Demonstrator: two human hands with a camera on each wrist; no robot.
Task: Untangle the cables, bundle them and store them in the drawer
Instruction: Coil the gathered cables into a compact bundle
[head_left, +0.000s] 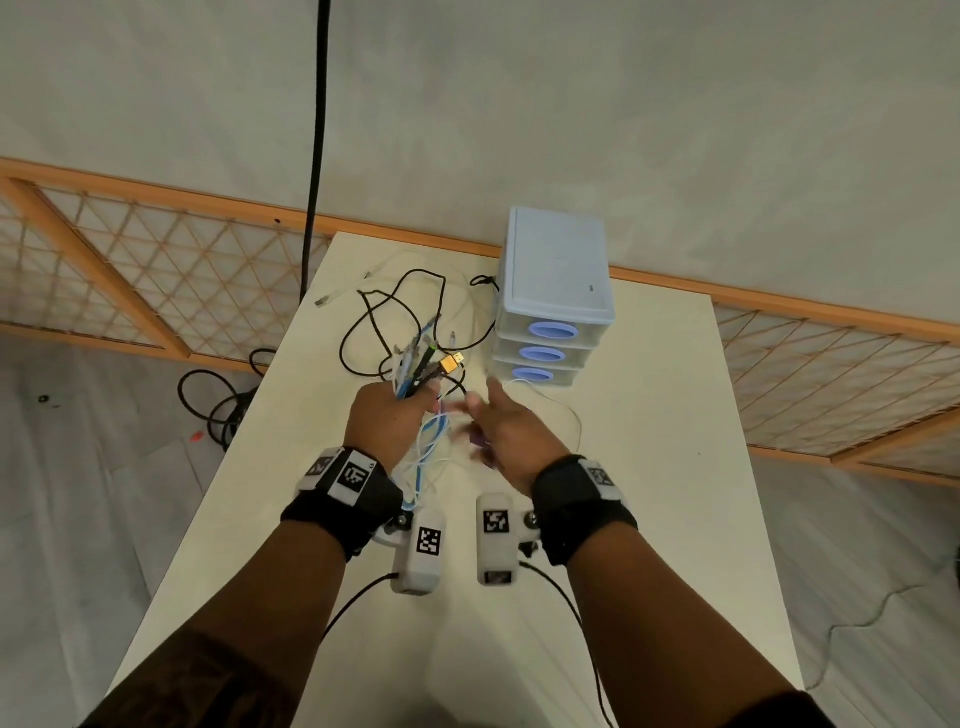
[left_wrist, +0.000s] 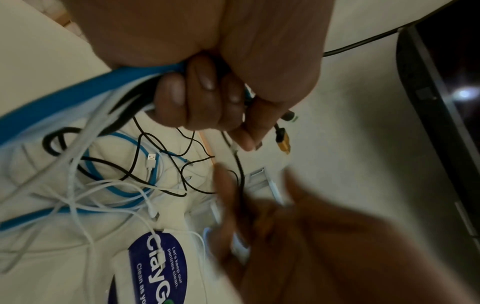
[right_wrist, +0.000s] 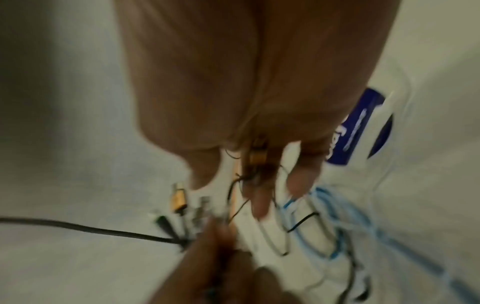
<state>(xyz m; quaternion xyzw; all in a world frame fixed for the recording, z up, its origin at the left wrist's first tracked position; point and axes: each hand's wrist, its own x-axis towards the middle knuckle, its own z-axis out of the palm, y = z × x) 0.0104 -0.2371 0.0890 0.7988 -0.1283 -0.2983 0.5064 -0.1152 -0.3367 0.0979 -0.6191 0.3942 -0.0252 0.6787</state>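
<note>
Blue, white and black cables (head_left: 415, 364) sprawl in a tangle over the middle of the white table (head_left: 649, 467), their plug ends gathered upright in the left hand (head_left: 387, 415). That hand is clenched round the bunch, fingers (left_wrist: 197, 98) curled tight, with a gold-cased plug (head_left: 451, 362) sticking out above the fist. Loose loops hang below it and trail back toward the far edge. Just beside it the right hand (head_left: 506, 423) is blurred, fingers spread and relaxed near the strands; I cannot tell whether it touches any. Close behind the hands a pale blue three-drawer unit (head_left: 553, 296) stands with all its drawers pushed in. A white packet with a dark blue label (left_wrist: 161, 265) lies under some white strands.
</note>
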